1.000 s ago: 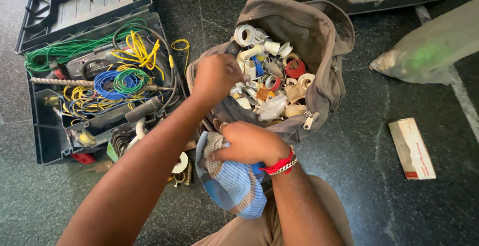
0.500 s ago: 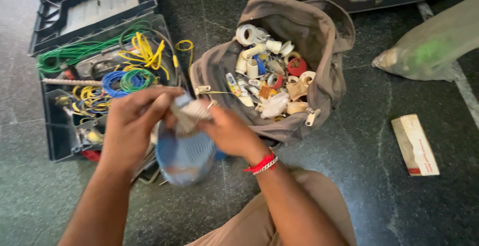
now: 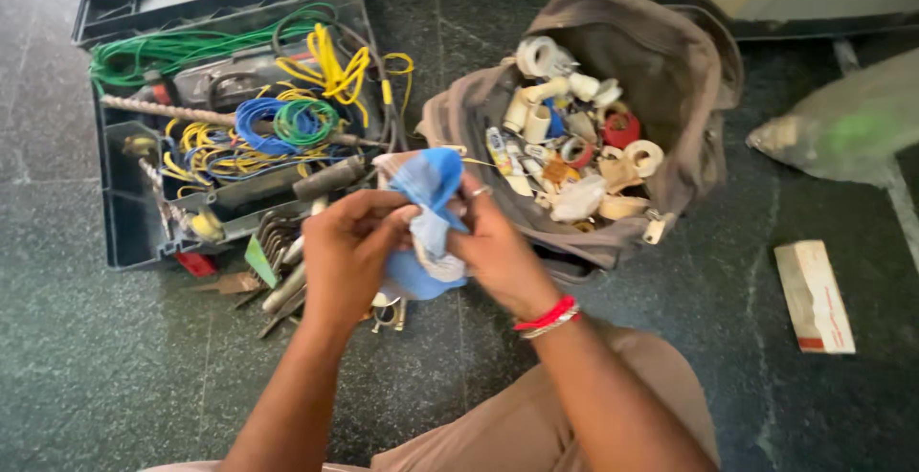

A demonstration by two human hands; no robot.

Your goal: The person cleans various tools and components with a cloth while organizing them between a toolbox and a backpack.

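Crouching over the dark stone floor point(image 3: 670, 338), the person had an open tool case point(image 3: 124, 233) of coiled coloured wires to the left of the grey bag point(image 3: 670, 79), which brimmed with tape rolls and white fittings, while a small carton point(image 3: 814, 295) lay to the bag's right. Just in front of the bag, the blue-and-white cloth point(image 3: 426, 194) was bunched between both hands, the left hand point(image 3: 349, 252) clamped on its near side and the right hand point(image 3: 498, 252) pinching its upper fold. Handling it well probably meant keeping both grips firm, so loose corners stayed out of the tools beside the case.
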